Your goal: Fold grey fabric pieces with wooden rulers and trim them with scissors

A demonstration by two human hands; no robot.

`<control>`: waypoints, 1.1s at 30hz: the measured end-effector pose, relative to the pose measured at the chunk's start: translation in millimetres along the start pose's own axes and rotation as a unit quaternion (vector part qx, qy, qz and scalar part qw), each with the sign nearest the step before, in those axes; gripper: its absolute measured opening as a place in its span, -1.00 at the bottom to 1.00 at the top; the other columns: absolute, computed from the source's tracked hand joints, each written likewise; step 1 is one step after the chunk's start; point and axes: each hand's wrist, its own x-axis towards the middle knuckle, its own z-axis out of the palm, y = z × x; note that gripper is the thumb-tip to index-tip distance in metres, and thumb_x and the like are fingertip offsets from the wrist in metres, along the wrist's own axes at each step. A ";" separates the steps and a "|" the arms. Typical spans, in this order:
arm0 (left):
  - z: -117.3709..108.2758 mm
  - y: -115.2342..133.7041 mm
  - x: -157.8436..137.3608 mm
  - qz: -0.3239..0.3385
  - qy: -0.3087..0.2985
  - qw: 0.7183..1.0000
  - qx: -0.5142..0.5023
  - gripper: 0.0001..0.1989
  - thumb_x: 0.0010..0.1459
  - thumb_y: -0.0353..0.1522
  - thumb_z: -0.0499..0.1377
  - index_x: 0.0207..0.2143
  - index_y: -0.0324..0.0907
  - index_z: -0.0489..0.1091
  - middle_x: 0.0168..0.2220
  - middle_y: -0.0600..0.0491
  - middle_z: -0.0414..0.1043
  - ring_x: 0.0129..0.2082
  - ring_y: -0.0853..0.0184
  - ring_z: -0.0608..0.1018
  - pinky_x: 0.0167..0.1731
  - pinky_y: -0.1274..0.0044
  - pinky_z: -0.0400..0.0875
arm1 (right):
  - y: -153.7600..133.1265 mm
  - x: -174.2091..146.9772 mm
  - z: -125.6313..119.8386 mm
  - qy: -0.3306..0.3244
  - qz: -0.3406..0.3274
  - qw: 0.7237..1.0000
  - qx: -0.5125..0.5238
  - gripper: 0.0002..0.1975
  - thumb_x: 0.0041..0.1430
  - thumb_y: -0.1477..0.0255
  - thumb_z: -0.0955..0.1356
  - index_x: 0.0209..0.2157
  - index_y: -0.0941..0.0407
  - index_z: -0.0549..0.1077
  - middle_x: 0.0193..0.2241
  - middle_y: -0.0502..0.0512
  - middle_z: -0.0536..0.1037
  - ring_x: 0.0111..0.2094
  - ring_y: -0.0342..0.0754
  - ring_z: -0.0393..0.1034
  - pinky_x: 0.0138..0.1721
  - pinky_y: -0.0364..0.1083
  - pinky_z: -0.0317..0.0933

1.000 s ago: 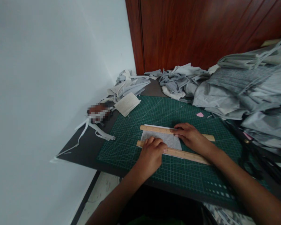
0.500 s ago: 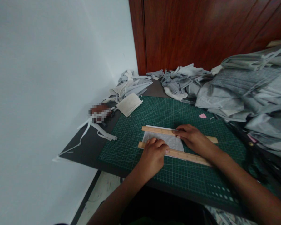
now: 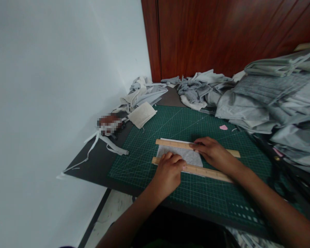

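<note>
A small grey piece of cloth (image 3: 192,157) lies on the green cutting mat (image 3: 209,193), with a wooden ruler along its far edge and another along its near edge. My left hand (image 3: 171,170) is closed over the near ruler (image 3: 209,172), fingers curled on its left half and partly on the cloth. On the far ruler (image 3: 170,143), my right hand (image 3: 213,151) pinches with thumb and fingertips around its middle. The right forearm passes over the right end of the near ruler and hides it.
Heaped grey cloth (image 3: 268,93) covers the right and back of the dark table. A folded cream cloth (image 3: 142,114) and white strips (image 3: 113,146) lie at left. Black scissors (image 3: 276,168) rest at right, near a pink scrap (image 3: 223,127). A white wall (image 3: 54,86) borders the left.
The view has shifted very slightly. Both hands, the rulers and the cloth keep their places on the mat.
</note>
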 end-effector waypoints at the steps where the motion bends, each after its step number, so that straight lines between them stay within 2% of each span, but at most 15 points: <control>1: -0.1 -0.2 0.0 0.000 -0.001 1.000 0.000 -0.77 0.31 -0.57 0.10 -0.22 -0.12 0.50 -0.22 0.04 0.49 -0.12 0.18 0.41 -0.12 0.34 0.29 | -0.3 0.1 -0.4 0.000 0.001 1.000 0.000 -0.59 0.37 0.58 0.28 0.14 0.01 0.55 -0.04 0.27 0.58 -0.07 0.17 0.45 -0.06 0.17 0.43; 8: -1.3 -0.1 0.0 -0.003 -0.003 1.000 0.002 -0.76 0.29 -0.58 0.11 -0.20 -0.13 0.51 -0.19 0.04 0.50 -0.10 0.17 0.41 -0.12 0.33 0.29 | 0.3 0.7 -0.7 -0.004 0.001 1.000 -0.003 -0.60 0.37 0.56 0.28 0.14 0.01 0.56 -0.04 0.27 0.59 -0.07 0.19 0.46 -0.06 0.17 0.43; 15: 1.8 -2.7 0.9 0.017 0.034 0.998 -0.041 -0.79 0.29 -0.57 0.16 -0.20 -0.14 0.54 -0.19 0.04 0.49 -0.07 0.19 0.41 -0.06 0.34 0.32 | 0.8 2.3 -2.5 0.001 -0.001 1.000 0.004 -0.60 0.37 0.57 0.29 0.14 0.03 0.56 -0.05 0.29 0.58 -0.08 0.17 0.45 -0.08 0.15 0.41; 20: 4.1 -5.5 2.2 0.008 0.057 0.996 -0.067 -0.79 0.30 -0.55 0.17 -0.18 -0.13 0.56 -0.18 0.03 0.50 -0.09 0.18 0.42 -0.04 0.32 0.35 | -3.8 4.9 -8.1 -0.007 0.002 1.000 0.008 -0.60 0.37 0.62 0.27 0.13 0.09 0.56 -0.04 0.29 0.58 -0.06 0.15 0.43 -0.05 0.13 0.39; 33: 4.6 -10.2 2.6 0.025 0.055 0.995 -0.075 -0.75 0.26 -0.60 0.16 -0.19 -0.13 0.56 -0.17 0.04 0.48 -0.09 0.19 0.42 -0.05 0.33 0.34 | -2.7 4.8 -8.8 -0.020 0.015 1.000 0.019 -0.57 0.34 0.64 0.27 0.14 0.07 0.54 -0.02 0.29 0.56 -0.02 0.16 0.41 0.00 0.17 0.38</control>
